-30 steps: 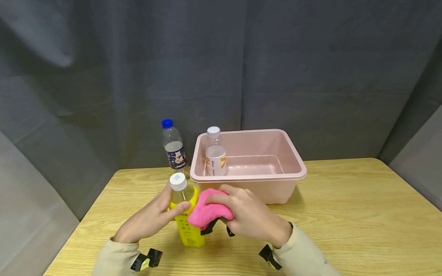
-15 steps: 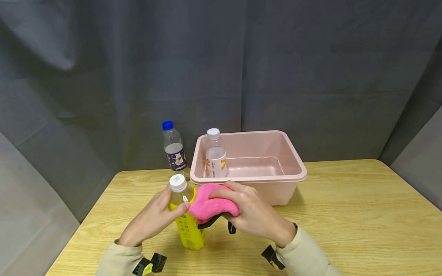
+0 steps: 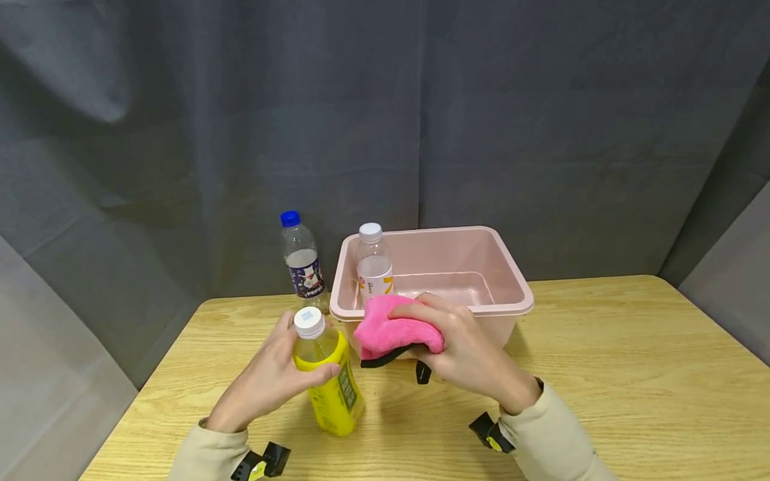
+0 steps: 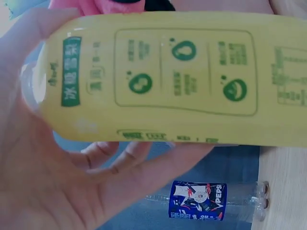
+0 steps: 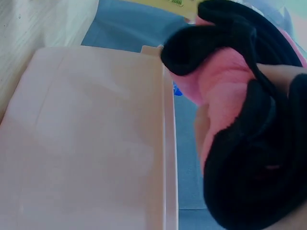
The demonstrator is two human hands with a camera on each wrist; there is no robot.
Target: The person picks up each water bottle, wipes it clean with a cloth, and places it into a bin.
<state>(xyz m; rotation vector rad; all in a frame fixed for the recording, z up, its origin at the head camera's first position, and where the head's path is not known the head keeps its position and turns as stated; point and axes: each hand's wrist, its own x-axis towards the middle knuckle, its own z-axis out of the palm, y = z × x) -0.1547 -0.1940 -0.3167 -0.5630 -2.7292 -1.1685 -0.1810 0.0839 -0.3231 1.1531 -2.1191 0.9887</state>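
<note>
In the head view my left hand (image 3: 271, 374) grips a bottle with a yellow label (image 3: 332, 394) and a white cap, its thumb across the near side. The left wrist view shows that yellow bottle (image 4: 182, 76) close up, with green print, between thumb and fingers. My right hand (image 3: 460, 341) holds a bunched pink cloth (image 3: 397, 327) with a black edge, to the right of the bottle and apart from it. The cloth hangs before the front rim of the pink bin. From the right wrist, the cloth (image 5: 225, 81) shows its black trim (image 5: 235, 187) folded over.
Behind the hands stands a pink plastic bin (image 3: 511, 294). A clear bottle with a white cap (image 3: 374, 264) is upright inside it at the left. Left of the bin stands a Pepsi bottle (image 3: 307, 274) with a blue cap. A dark curtain (image 3: 541, 133) hangs behind the wooden table (image 3: 601, 374).
My right hand has drawn the pink cloth away from the yellow bottle, up and to the right. The bottle has turned in my left hand, showing a dark green label panel.
</note>
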